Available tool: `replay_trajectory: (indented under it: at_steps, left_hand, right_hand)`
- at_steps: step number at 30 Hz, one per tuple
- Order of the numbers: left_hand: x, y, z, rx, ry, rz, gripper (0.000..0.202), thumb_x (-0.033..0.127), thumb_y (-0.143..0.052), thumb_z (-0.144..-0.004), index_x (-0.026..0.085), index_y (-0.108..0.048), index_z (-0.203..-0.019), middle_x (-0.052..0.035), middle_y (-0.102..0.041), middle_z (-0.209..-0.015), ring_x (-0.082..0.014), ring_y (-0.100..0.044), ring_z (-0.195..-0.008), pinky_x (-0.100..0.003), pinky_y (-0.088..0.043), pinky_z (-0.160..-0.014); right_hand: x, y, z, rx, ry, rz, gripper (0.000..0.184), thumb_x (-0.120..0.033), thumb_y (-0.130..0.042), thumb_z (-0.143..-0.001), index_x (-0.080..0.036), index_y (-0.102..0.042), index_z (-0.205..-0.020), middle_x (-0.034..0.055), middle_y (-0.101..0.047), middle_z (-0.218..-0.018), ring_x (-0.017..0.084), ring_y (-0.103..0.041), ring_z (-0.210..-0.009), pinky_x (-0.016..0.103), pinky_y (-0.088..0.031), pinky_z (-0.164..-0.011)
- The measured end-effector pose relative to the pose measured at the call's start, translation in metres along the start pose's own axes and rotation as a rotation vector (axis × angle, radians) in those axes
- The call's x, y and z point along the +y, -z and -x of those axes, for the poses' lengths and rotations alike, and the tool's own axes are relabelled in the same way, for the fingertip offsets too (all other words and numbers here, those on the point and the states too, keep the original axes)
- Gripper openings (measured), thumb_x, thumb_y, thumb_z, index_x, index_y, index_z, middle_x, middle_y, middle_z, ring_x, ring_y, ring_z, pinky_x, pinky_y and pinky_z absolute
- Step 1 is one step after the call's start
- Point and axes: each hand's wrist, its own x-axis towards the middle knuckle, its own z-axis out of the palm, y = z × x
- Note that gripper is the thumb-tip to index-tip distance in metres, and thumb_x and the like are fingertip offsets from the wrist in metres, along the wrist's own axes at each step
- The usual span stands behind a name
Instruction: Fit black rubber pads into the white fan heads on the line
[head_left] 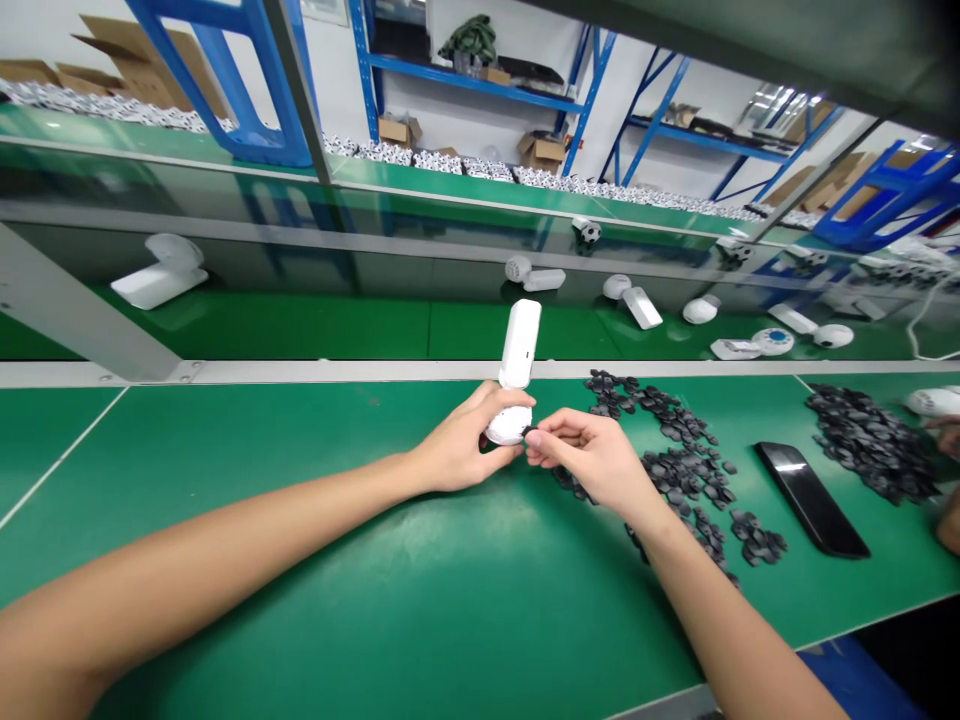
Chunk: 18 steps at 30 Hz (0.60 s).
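Note:
My left hand (466,440) is wrapped around the round end of a white plastic device (520,345), whose long flat body points up and away from me. Pinched in the fingertips of my right hand (589,455) is a small black plastic piece (529,431), right against the edge of the round end. Fingers partly cover the spot where piece and device meet, so I cannot tell whether it is seated. Loose black pieces (686,470) lie scattered beside and behind my right hand on the green table (360,590).
A black phone (811,500) and another pile of black pieces (874,440) lie to the right, near a co-worker's hand (949,435). Beyond the pale rail (360,373), several white devices (641,306) rest on a green belt. A metal post (82,300) stands at left.

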Motion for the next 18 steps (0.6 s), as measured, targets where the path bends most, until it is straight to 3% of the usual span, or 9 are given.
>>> replay_trajectory:
  at_steps: [5,12,18]
  left_hand:
    - [0.002,-0.002,0.002,-0.050,0.007,-0.040,0.054,0.024,-0.067,-0.089,0.031,-0.049,-0.139,-0.0079,-0.052,-0.126,-0.0235,-0.061,-0.104,-0.037,-0.053,-0.091]
    - [0.006,-0.001,-0.001,-0.028,0.066,-0.050,0.054,0.054,-0.078,-0.085,0.029,-0.057,-0.128,-0.0053,-0.052,-0.115,-0.0236,-0.060,-0.099,-0.038,-0.052,-0.088]
    - [0.006,-0.002,0.000,-0.019,0.068,-0.049,0.047,0.055,-0.078,-0.087,0.029,-0.060,-0.122,-0.0047,-0.051,-0.112,-0.0229,-0.060,-0.098,-0.036,-0.051,-0.087]
  right_hand:
    - [0.003,-0.005,0.000,0.010,-0.004,0.025,0.030,-0.048,-0.081,-0.085,-0.019,-0.074,-0.086,0.0046,-0.079,-0.078,0.020,-0.076,-0.073,0.031,-0.063,-0.072]
    - [0.007,-0.011,0.001,0.090,0.078,0.206,0.030,-0.051,-0.081,-0.084,-0.022,-0.075,-0.080,0.0036,-0.079,-0.080,0.021,-0.074,-0.070,0.032,-0.059,-0.067]
    - [0.006,-0.011,0.001,0.111,0.073,0.250,0.033,-0.050,-0.081,-0.084,-0.021,-0.071,-0.069,0.0009,-0.072,-0.064,0.017,-0.065,-0.059,0.028,-0.048,-0.055]
